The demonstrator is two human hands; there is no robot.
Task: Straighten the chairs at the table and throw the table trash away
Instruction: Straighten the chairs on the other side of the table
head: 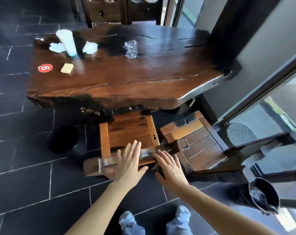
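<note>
A: Where was the chair (129, 133)?
B: Straight ahead, seat half under the counter (126, 85), its backrest running left to right beneath both hands.
A: Hands?
B: Left hand (128, 164) and right hand (171, 167) open, fingers spread, gripping nothing. Left sat nearer the backrest's middle.

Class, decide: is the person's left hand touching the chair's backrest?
Touching. The head view shows the left hand lying flat on the chair's backrest, fingers spread over its top rail.

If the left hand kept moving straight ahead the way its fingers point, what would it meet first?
The left hand points across the slatted seat of the near chair; going on, it would probably meet the table's front edge first, though depth is unclear.
</note>
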